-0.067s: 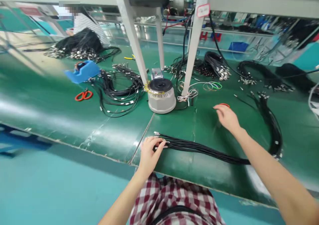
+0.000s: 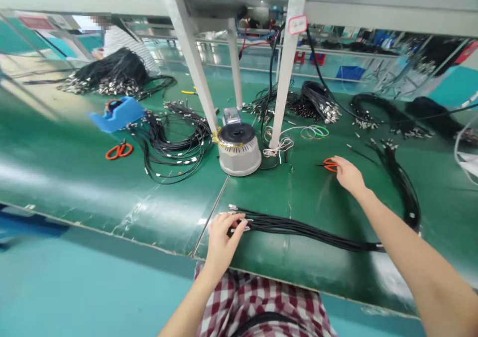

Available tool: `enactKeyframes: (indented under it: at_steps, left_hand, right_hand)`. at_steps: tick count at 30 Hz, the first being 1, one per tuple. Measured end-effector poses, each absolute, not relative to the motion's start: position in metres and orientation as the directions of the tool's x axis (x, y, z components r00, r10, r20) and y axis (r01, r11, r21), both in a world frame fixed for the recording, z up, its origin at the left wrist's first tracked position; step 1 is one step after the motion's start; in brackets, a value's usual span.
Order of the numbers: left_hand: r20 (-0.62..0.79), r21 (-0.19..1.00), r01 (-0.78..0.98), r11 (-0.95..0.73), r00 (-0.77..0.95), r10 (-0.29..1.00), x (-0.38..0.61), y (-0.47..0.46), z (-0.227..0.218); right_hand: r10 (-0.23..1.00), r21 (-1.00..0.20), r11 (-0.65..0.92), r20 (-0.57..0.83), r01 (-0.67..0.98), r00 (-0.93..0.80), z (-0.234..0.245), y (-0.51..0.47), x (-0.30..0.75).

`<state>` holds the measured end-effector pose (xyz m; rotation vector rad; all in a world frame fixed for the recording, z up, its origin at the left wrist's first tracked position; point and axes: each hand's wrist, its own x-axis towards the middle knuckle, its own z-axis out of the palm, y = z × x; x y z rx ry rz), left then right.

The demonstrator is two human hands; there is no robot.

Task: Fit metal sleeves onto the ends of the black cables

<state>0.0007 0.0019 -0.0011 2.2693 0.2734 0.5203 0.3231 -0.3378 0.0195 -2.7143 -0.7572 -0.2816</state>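
My left hand [image 2: 222, 237] rests on the near end of a bundle of black cables [image 2: 306, 230] with metal tips, its fingers curled over the tips at the table's front edge. The bundle runs right across the green table [image 2: 74, 172] and curves up toward the far right. My right hand [image 2: 349, 175] reaches out with fingers spread, touching small orange scissors [image 2: 329, 165] that lie on the table.
A grey round machine [image 2: 239, 150] stands behind the bundle between two white posts [image 2: 284, 73]. Coiled black cables [image 2: 172, 138], orange scissors [image 2: 118, 151] and a blue tape dispenser [image 2: 116, 113] lie at left. More cable heaps sit at the back; a person in stripes [image 2: 127, 43] works far left.
My right hand has shifted a little to the right so the orange scissors now show beside its fingers. The view has tilted slightly; my left hand stays on the cable ends.
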Motion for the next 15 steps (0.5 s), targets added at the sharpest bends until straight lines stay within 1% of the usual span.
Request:
enactKeyframes:
  at_steps: [4,7,10,13,15]
  left_hand:
    - [0.272,0.762,0.015,-0.647,0.9,0.341,-0.002,0.009,-0.002]
    - [0.26,0.789,0.002,-0.614,0.905,0.337,-0.004,0.011,-0.001]
    - [0.245,0.782,0.019,-0.623,0.91,0.335,-0.006,0.009,0.002]
    - [0.251,0.76,0.026,-0.65,0.91,0.331,-0.007,0.007,0.001]
    - [0.274,0.742,0.021,-0.67,0.903,0.332,-0.007,0.007,-0.002]
  right_hand:
    - [0.442,-0.212,-0.85,0.212,0.482,0.872,0.014,-0.367,0.35]
    - [0.445,-0.204,-0.853,0.199,0.481,0.873,0.019,-0.362,0.336]
    - [0.455,-0.207,-0.851,0.168,0.483,0.874,0.026,-0.359,0.318]
    - [0.466,-0.235,-0.847,0.103,0.477,0.879,0.031,-0.361,0.296]
    - [0.471,-0.289,-0.835,0.063,0.468,0.88,0.033,-0.363,0.28]
